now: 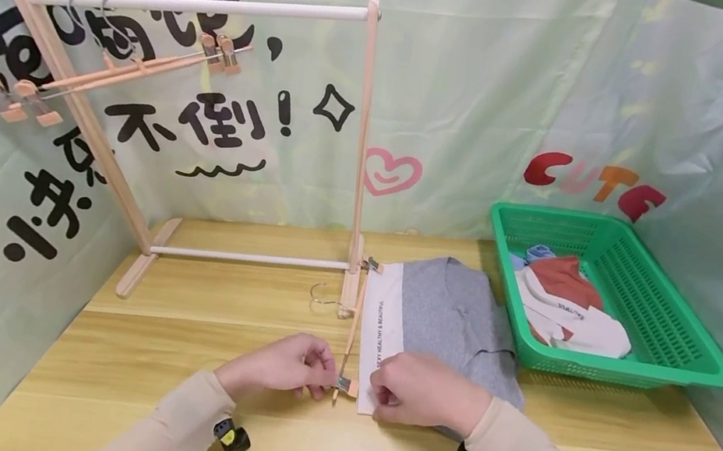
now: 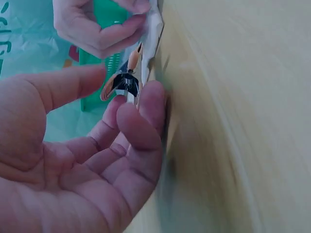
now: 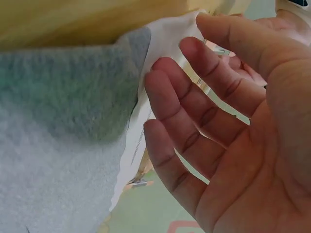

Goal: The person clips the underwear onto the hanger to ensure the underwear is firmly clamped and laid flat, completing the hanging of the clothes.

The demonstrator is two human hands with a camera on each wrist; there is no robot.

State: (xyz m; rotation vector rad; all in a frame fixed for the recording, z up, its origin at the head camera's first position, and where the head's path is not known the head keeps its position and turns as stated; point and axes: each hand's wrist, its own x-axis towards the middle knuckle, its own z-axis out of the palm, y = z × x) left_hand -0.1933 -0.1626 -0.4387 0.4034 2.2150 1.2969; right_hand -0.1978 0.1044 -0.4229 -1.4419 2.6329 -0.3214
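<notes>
A wooden clip hanger (image 1: 352, 334) lies on the table along the white band of a grey garment (image 1: 454, 311) with printed lettering. Its near clip (image 1: 345, 386) is beside the band's near corner; the far clip (image 1: 372, 265) is at the band's other end. My left hand (image 1: 290, 364) is at the near clip, fingers loosely bent around its metal end. In the left wrist view its thumb (image 2: 87, 80) stands apart from the fingers. My right hand (image 1: 424, 389) is over the band's near corner, its fingers (image 3: 165, 92) spread and slightly bent against the white cloth.
At the back left stands a wooden rack (image 1: 362, 131) with a white top rail (image 1: 282, 9). Two clip hangers (image 1: 138, 68) hang from that rail. On the right, a green basket (image 1: 673, 322) holds red-and-white clothing (image 1: 567, 290) and a blue piece (image 1: 539, 254).
</notes>
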